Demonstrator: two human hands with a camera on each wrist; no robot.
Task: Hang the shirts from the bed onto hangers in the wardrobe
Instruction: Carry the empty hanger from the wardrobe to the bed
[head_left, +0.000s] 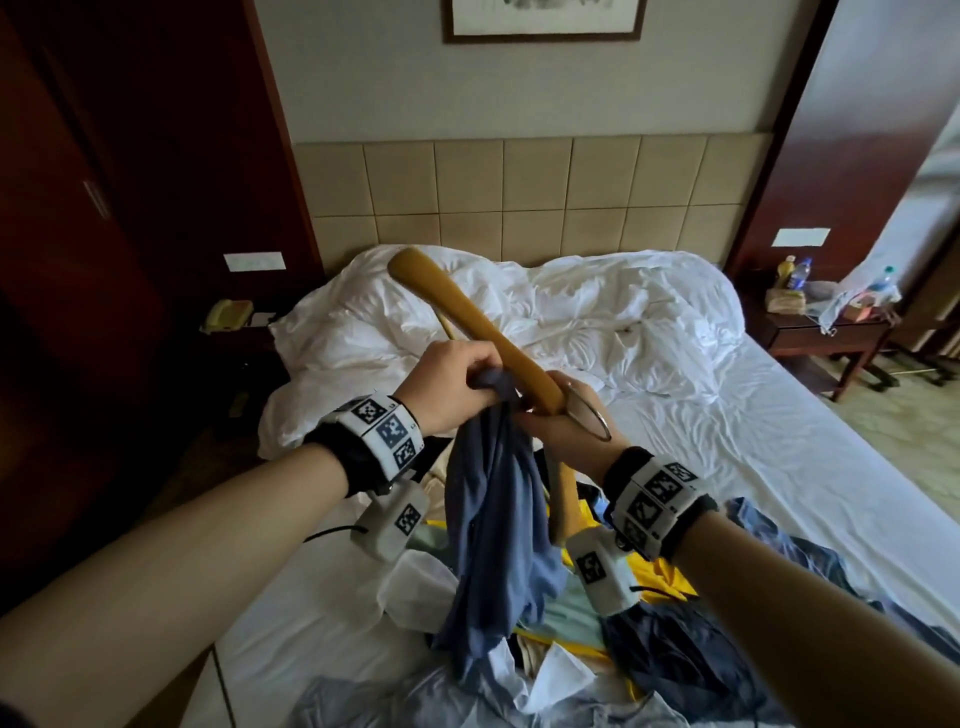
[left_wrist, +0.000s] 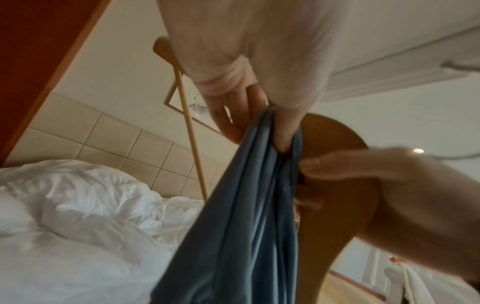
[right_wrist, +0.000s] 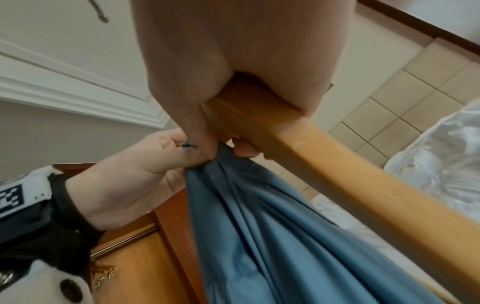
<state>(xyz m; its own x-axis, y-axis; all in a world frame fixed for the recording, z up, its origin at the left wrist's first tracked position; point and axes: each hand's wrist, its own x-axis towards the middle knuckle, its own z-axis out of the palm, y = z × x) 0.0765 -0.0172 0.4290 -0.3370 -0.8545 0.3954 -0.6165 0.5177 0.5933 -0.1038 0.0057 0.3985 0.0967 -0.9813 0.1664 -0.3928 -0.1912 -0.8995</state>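
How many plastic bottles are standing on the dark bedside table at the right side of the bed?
2 on the dark wooden bedside table: a yellow-capped plastic bottle at its back left, a blue-labelled clear plastic bottle beside it. A third, green-capped bottle is farther right; others may be hidden.

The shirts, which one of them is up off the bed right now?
The blue shirt, bunched at its top in the left hand beside the wooden hanger that the right hand grips. The yellow, white and dark ones lie on the bed.

Beige tiled headboard, framed picture, dark nightstands, rumpled white duvet.
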